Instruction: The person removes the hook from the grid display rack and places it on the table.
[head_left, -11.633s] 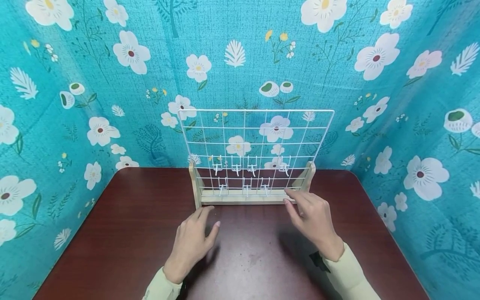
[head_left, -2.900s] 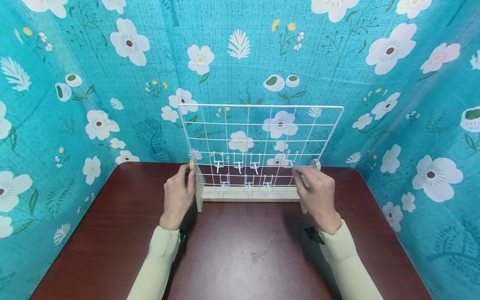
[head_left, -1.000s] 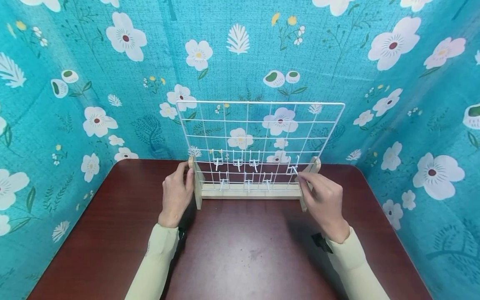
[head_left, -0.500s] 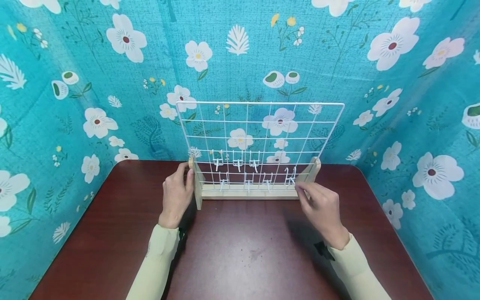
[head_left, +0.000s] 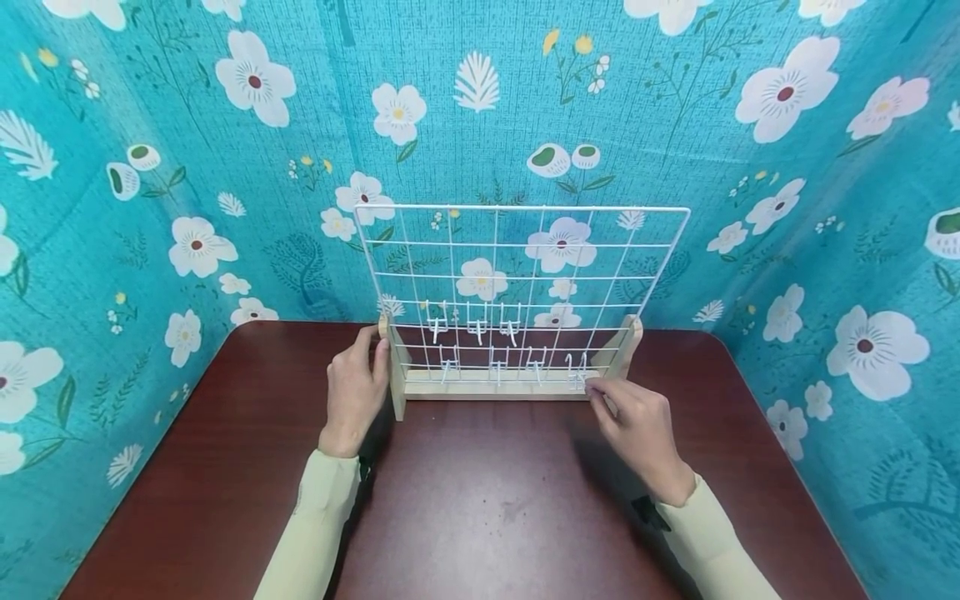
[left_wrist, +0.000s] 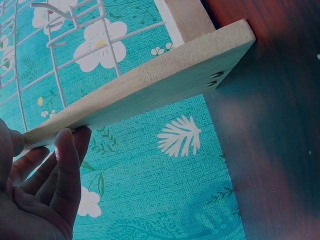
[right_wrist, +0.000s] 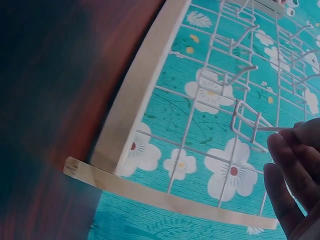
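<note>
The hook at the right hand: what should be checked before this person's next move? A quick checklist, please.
1. Right hand pinches the hook by its prong: ok.
2. Hook seated on the grid: cannot tell; its bent tips sit by the lower wires, but contact is unclear.
3. Left hand holds the stand: ok, at its left upright.
4. Stand upright on the table: ok.
5. Other six hooks on the grid: ok, three above, three below.

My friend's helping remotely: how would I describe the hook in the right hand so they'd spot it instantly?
Start at the dark red table, then the white wire rack standing on it. Go to its lower right. The white hook there is the only one pinched by the right hand.
</note>
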